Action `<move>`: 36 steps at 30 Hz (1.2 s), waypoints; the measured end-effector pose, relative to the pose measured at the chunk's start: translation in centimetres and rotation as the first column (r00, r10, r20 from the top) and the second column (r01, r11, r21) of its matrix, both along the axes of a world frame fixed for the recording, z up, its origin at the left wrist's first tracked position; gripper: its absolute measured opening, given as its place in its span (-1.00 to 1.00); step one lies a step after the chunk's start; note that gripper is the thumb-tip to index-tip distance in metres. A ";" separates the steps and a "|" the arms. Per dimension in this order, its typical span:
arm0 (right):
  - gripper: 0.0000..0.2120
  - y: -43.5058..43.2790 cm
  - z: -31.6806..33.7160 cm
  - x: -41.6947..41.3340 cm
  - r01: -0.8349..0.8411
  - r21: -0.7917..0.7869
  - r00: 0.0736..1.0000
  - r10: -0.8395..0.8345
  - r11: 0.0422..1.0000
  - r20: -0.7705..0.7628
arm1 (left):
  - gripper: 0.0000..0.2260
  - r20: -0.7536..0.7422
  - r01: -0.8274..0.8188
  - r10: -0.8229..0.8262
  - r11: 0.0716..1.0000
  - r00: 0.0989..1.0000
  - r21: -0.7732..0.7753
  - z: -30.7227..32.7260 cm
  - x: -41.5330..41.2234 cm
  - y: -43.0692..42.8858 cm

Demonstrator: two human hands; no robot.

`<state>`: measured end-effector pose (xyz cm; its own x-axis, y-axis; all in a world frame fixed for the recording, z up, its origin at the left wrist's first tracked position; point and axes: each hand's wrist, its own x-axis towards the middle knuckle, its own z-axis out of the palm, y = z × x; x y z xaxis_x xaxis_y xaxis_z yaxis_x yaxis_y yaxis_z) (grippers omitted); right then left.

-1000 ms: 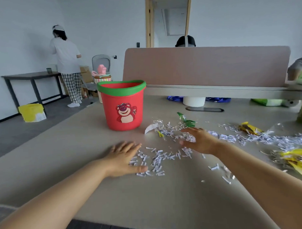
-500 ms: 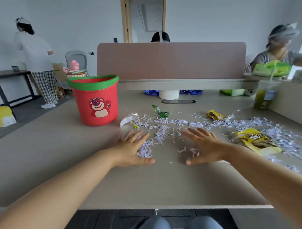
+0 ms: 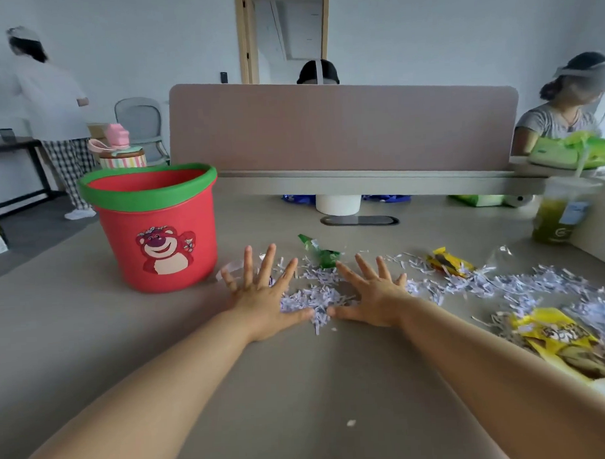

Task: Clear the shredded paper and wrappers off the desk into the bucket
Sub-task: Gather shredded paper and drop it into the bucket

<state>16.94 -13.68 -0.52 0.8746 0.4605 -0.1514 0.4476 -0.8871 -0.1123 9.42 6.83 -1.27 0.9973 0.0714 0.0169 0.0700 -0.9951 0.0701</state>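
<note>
Our left hand [image 3: 262, 296] and right hand [image 3: 372, 295] lie flat on the desk [image 3: 299, 384], fingers spread and straight, grasping nothing, thumbs nearly meeting. Between them sits a small heap of shredded paper [image 3: 314, 299], touching both hands. The red bucket [image 3: 157, 231] with its green rim stands upright at ten o'clock from our hands, near the left fingertips but apart. A green wrapper [image 3: 320, 252] lies at twelve o'clock, just past the heap. More shreds trail toward three o'clock, with a small yellow wrapper [image 3: 448, 263] at two and a large yellow wrapper [image 3: 558, 340] at four.
</note>
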 end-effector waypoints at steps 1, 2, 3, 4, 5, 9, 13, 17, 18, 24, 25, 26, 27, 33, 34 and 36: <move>-0.08 0.4 0.0 0.5 -0.029 0.001 1.000 0.029 1.000 -0.008 | -0.18 -0.038 -0.011 0.010 0.999 0.999 -0.036 0.0 0.5 0.2; -0.10 0.6 -0.1 1.0 -0.059 0.008 0.998 0.059 0.998 -0.010 | -0.20 -0.080 -0.017 0.011 0.998 0.997 -0.067 -0.1 0.9 0.3; -0.13 0.8 -0.2 1.1 -0.090 0.018 0.996 0.090 0.996 -0.003 | -0.22 -0.112 -0.018 0.009 0.996 0.994 -0.083 -0.2 1.2 0.4; -0.17 0.8 -0.2 1.1 -0.123 0.033 0.992 0.122 0.992 0.013 | -0.24 -0.122 -0.019 0.008 0.996 0.992 -0.084 -0.3 1.2 0.5; -0.23 0.8 -0.3 1.1 -0.155 0.052 0.988 0.153 0.987 0.034 | -0.27 -0.111 -0.021 0.012 0.997 0.994 -0.079 -0.5 1.3 0.5; -0.45 0.4 -0.5 0.3 -0.229 0.156 0.969 0.210 0.961 0.130 | -0.44 0.034 -0.015 0.017 0.998 0.999 -0.058 -0.6 0.6 0.0; -0.59 0.5 -0.5 -0.5 -0.225 0.256 0.969 0.188 0.940 0.161 | -0.61 0.165 0.015 -0.008 0.999 0.986 -0.042 -0.5 -0.1 -0.4; -0.64 1.2 -0.2 -1.4 -0.224 0.298 0.968 0.176 0.928 0.181 | -0.65 0.167 0.055 -0.061 0.998 0.984 0.042 -0.1 -0.5 -0.8; -0.64 1.4 -0.2 -1.7 -0.224 0.290 0.967 0.175 0.930 0.187 | -0.65 0.167 0.064 -0.072 0.996 0.983 0.055 0.0 -0.7 -1.0; -0.73 2.2 0.3 -2.6 -0.177 0.285 0.977 0.133 0.942 0.170 | -0.71 0.196 -0.004 -0.002 1.000 0.981 0.026 0.6 -1.5 -1.4; -0.74 2.2 0.4 -2.6 -0.163 0.305 0.980 0.119 0.938 0.158 | -0.72 0.204 -0.014 0.016 1.000 0.979 -0.008 0.7 -1.7 -1.3; -0.74 2.2 0.7 -2.7 -0.151 0.339 0.983 0.104 0.929 0.152 | -0.72 0.225 -0.016 0.025 0.999 0.974 -0.043 0.8 -1.8 -1.1; -0.74 2.3 1.0 -2.7 -0.141 0.377 0.984 0.086 0.915 0.158 | -0.71 0.255 -0.009 0.027 0.997 0.967 -0.073 1.0 -2.0 -0.9; -0.69 4.3 5.0 -3.3 -0.240 0.556 0.955 0.091 0.796 0.281 | -0.67 0.455 0.022 0.062 0.984 0.888 -0.176 4.7 -3.6 0.7; -0.69 4.9 5.7 -3.4 -0.265 0.579 0.949 0.102 0.771 0.299 | -0.63 0.488 0.043 0.050 0.983 0.871 -0.178 5.3 -3.8 1.2; -0.71 6.2 6.9 -3.4 -0.306 0.618 0.937 0.115 0.724 0.329 | -0.57 0.555 0.094 0.023 0.979 0.832 -0.181 6.5 -4.2 2.4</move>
